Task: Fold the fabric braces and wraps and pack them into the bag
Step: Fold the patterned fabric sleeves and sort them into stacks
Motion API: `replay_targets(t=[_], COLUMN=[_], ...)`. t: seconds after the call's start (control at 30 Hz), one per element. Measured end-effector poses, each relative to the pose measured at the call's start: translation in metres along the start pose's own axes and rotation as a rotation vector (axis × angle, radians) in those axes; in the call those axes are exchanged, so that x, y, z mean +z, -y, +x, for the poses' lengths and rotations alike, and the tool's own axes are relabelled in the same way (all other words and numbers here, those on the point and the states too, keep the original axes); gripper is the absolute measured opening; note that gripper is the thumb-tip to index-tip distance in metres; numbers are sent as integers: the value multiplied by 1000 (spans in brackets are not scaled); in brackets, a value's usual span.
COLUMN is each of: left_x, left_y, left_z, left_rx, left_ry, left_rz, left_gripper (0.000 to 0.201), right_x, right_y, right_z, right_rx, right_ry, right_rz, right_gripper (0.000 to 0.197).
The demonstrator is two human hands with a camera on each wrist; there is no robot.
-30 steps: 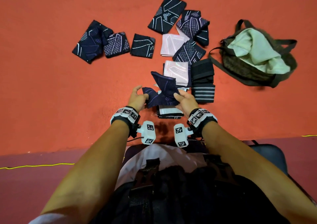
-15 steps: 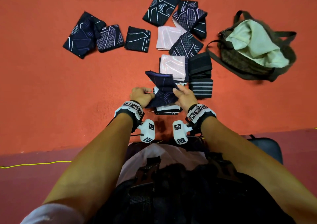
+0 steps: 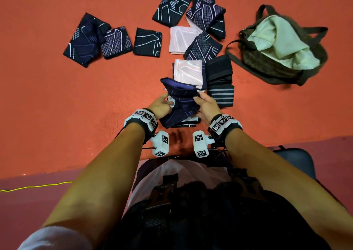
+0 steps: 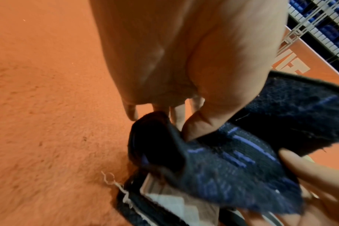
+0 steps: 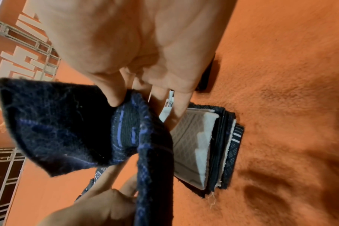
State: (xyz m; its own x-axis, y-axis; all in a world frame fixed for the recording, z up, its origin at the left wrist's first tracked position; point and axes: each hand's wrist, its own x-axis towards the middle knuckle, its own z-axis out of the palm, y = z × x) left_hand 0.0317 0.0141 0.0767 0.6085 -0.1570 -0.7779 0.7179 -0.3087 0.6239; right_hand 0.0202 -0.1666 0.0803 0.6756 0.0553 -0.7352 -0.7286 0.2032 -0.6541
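A dark navy brace [image 3: 179, 100] with purple lines hangs bent between both hands, just above a small stack of folded braces [image 3: 188, 123]. My left hand [image 3: 162, 106] pinches its left edge with thumb and fingers [image 4: 195, 126]. My right hand [image 3: 205, 104] pinches its right side, thumb on top [image 5: 116, 97]. In the right wrist view the navy brace [image 5: 71, 122] folds over, and the folded stack [image 5: 207, 146] lies on the mat below. The olive bag [image 3: 277, 62] lies open at the right with a pale cloth [image 3: 282, 39] inside.
Several dark patterned and pink braces [image 3: 147, 41] lie spread on the orange mat [image 3: 57, 106] beyond my hands. Black and grey-striped wraps [image 3: 220, 81] sit piled right of the hands. A yellow cord [image 3: 36, 185] runs along the mat's near edge. My lap fills the foreground.
My hands have drawn closer together on the navy brace, bending it more tightly over the folded stack. The camera view shifted slightly down.
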Motion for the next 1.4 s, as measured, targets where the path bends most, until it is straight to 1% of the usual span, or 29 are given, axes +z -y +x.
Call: replay_targets(t=[0.03, 0.13, 0.2, 0.27, 0.37, 0.47, 0.57, 0.67, 0.83, 1.0, 1.13, 1.3, 1.37, 1.4], left_x=[1, 1, 0, 0, -1, -4, -5, -7, -9, -11, -13, -12, -11, -11], left_y=[0, 3, 7, 7, 4, 5, 2, -1, -4, -5, -6, -11, -13, -13], left_z=[1, 8, 13, 14, 11, 12, 9, 10, 12, 11, 11, 3, 0, -1], left_rx=[6, 11, 16, 5, 1, 62, 113, 155, 147, 133, 104, 105, 100, 88], left_ry=[-6, -59, -71, -79, -80, -48, -2, 8, -14, -25, -33, -53, -49, -48], left_rz=[-25, -104, -68, -34, -71, -90, -87, -82, -140, -103, -111, -152, -176, -185], left_gripper=[65, 28, 13, 15, 20, 27, 25, 27, 33, 36, 34, 23, 14, 13], right_x=[0, 1, 2, 2, 2, 2, 5, 5, 6, 9, 10, 9, 9, 9], right_y=[0, 3, 5, 5, 7, 8, 6, 1, 4, 6, 7, 9, 10, 9], right_z=[0, 2, 4, 6, 8, 9, 10, 14, 14, 15, 15, 11, 9, 9], right_rx=[2, 14, 8, -7, -23, -25, -29, -28, -23, -3, 3, 23, 43, 46], right_ry=[1, -2, -10, -16, -37, -47, -60, -74, -78, -78, -82, -71, -54, -47], right_rz=[9, 27, 41, 55, 54, 32, -29, -62, -47, -35, -30, 3, 13, 16], right_gripper=[24, 22, 22, 22, 24, 23, 22, 25, 26, 26, 29, 23, 23, 25])
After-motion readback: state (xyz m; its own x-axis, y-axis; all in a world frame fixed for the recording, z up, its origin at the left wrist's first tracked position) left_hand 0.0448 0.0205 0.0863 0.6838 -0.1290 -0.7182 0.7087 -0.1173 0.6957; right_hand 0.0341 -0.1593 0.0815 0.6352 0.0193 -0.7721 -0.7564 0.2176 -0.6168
